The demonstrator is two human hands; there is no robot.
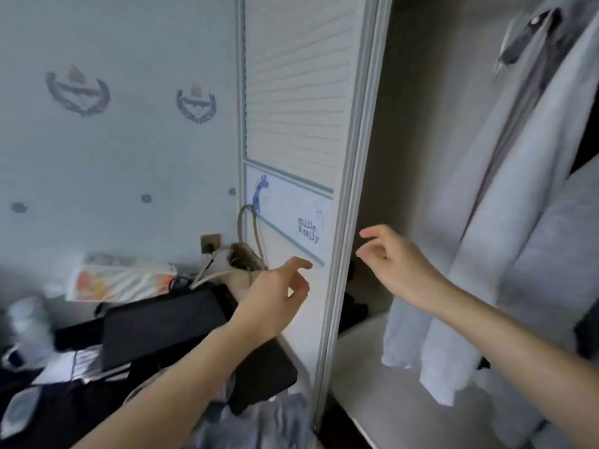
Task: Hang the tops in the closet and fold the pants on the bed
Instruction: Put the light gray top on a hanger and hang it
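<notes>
The wall (123,150) filling the upper left of the frame is pale blue-grey, patterned with darker blue laurel crests and small round dots. The closet door (298,92) at centre is cream-white with fine horizontal slats, framed in grey-blue; its lower panel is pale blue with a deep blue giraffe and dark lettering. At right hang light grey tops (505,222) inside a beige-brown closet interior. Lower left, a black case (162,322) lies near white, orange-printed paper (120,280).

Black laptop bag (162,322) on cluttered surface, cables (207,270) into wall socket (210,243), crest-print wallpaper (77,90) behind.
</notes>
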